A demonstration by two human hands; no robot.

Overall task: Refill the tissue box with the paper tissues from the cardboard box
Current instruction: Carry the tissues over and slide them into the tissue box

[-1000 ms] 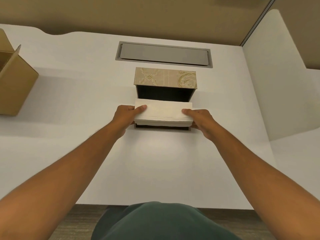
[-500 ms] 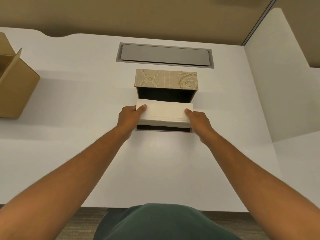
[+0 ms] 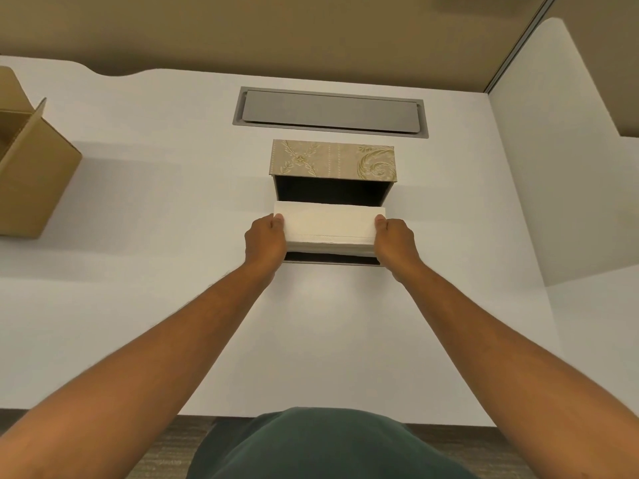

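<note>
White desk (image 3: 138,305), grey hatch (image 3: 330,112), partition wall behind. Cardboard box (image 3: 31,174) far left. Left hand (image 3: 264,242) and right hand (image 3: 396,243) clasp tissue stack (image 3: 328,224) ends above open tissue box (image 3: 332,160).

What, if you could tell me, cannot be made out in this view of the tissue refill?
- Head view: the cardboard box is cut by the left edge, so any tissues left inside are unseen.
- The tissue box floor is hidden by the tissue stack and shadow.
- The left hand and right hand fingers are hidden under the stack.
</note>
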